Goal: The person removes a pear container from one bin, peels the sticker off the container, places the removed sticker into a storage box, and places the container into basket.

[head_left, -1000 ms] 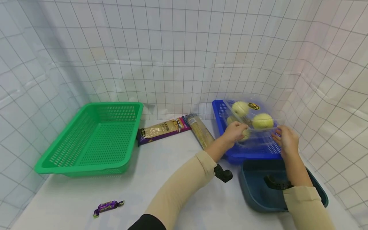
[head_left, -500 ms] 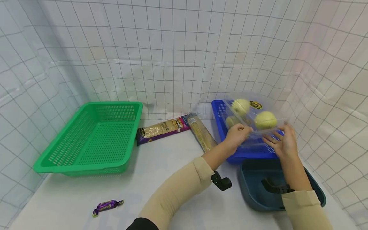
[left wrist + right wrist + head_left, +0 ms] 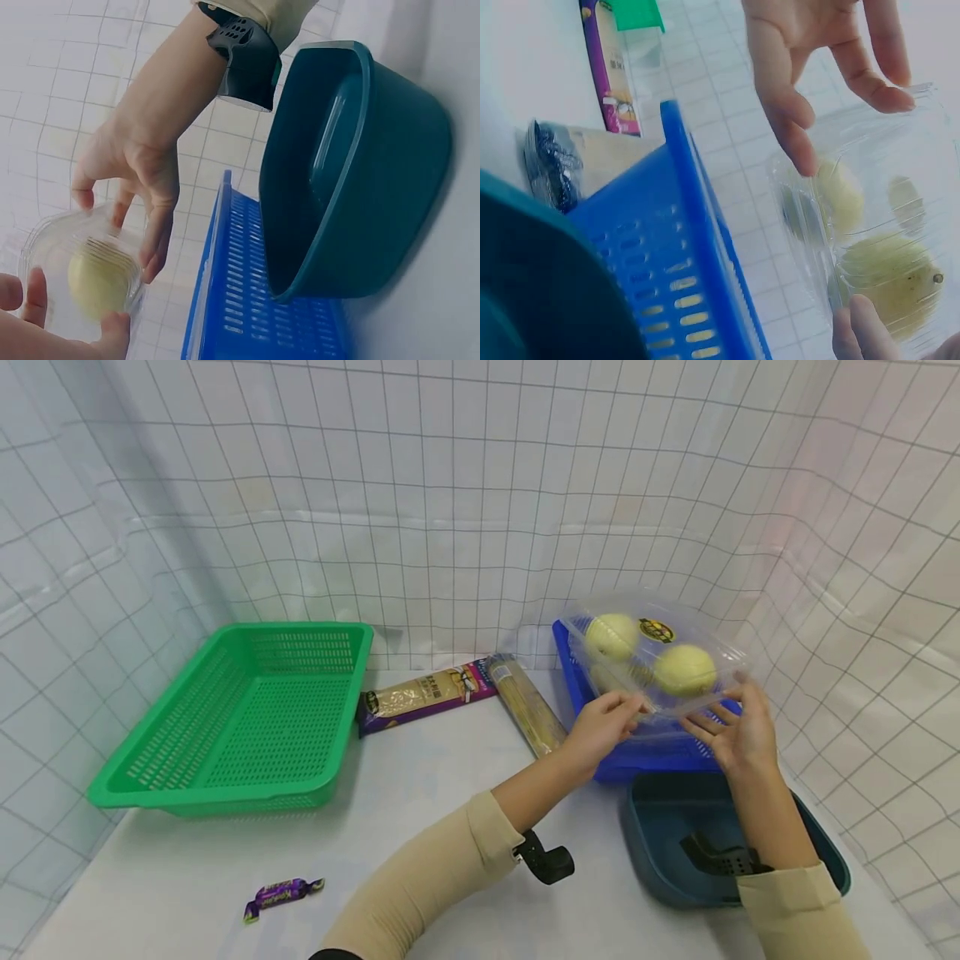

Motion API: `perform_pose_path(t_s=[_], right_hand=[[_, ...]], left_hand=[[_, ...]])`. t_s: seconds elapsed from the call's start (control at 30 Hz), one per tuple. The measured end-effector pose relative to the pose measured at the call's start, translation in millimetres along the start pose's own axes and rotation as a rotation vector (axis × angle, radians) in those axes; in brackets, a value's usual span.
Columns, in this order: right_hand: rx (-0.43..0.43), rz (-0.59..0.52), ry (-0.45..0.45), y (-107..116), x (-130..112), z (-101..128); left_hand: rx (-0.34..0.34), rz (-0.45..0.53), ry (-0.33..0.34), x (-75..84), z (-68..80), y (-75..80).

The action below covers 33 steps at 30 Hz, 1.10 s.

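My left hand (image 3: 603,728) pinches the near left rim of a clear plastic box (image 3: 701,637). Several round, pale yellow-green fruits (image 3: 685,670) show through it, and a dark oval label (image 3: 657,630) sits on top; whether they are pears or apples I cannot tell. At its near right corner my right hand (image 3: 738,739) holds the rim, thumb above and fingers spread below. The box is raised and tilted over the blue basket (image 3: 626,768). In the left wrist view, the right hand (image 3: 142,172) clasps the box edge around one fruit (image 3: 100,279).
A dark teal basin (image 3: 656,860) stands in front of the blue basket. On the left is a green basket (image 3: 225,797). Two packets of noodles lie between, one purple and gold (image 3: 427,696), one clear (image 3: 528,708). A purple wrapped candy (image 3: 281,892) lies at front left.
The box has risen slightly from the blue basket, shifting right, then back left. My left forearm has drawn left and down; my right hand's fingers have spread under the box.
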State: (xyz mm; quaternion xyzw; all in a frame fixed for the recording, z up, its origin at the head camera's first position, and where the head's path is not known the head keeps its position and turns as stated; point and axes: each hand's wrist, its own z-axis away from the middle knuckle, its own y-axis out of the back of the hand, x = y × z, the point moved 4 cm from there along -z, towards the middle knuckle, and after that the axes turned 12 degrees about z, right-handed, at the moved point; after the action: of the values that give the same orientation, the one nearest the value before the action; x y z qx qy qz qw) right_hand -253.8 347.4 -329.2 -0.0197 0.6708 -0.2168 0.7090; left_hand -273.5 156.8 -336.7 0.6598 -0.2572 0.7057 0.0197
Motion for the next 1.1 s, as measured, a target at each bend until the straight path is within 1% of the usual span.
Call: perform_pose_path(t_s=[0.07,0.13,0.17,0.23,0.3,0.4,0.47,0.6,0.7,0.8,0.93,1.1], right_hand=[[-0.020,-0.027,-0.016,-2,0,2],[-0.044,-0.072,-0.036,-4,0,4],[-0.054,-0.091,-0.045,-4,0,4],[-0.076,-0.126,-0.065,-6,0,6],[-0.097,-0.143,-0.073,-7,1,7],[-0.126,-0.146,-0.070,-10,1,9],[-0.149,-0.159,-0.069,-12,1,11],[-0.207,-0.169,-0.068,-18,4,15],[-0.245,-0.145,-0.074,-22,7,18],[-0.278,-0.094,-0.070,-26,10,22],[-0.329,-0.029,-0.036,-32,14,26],[-0.404,0.016,0.014,-41,18,30]], left_hand=[[-0.005,-0.007,0.008,1.7,4.9,4.8],[0.009,-0.013,0.021,3.7,9.2,11.5],[0.025,-0.009,0.027,4.4,10.8,15.8],[0.084,0.008,0.038,6.6,12.9,26.6],[0.154,0.035,0.030,9.7,13.1,40.2],[0.238,0.080,0.012,16.7,11.8,63.6],[0.272,0.109,-0.005,22.8,10.3,79.8],[0.313,0.142,-0.033,38.0,10.1,108.7],[0.318,0.151,-0.059,49.9,12.2,125.3],[0.309,0.157,-0.080,59.6,16.0,136.9],[0.294,0.177,-0.085,66.7,22.0,146.4],[0.279,0.134,-0.066,70.6,33.0,153.0]])
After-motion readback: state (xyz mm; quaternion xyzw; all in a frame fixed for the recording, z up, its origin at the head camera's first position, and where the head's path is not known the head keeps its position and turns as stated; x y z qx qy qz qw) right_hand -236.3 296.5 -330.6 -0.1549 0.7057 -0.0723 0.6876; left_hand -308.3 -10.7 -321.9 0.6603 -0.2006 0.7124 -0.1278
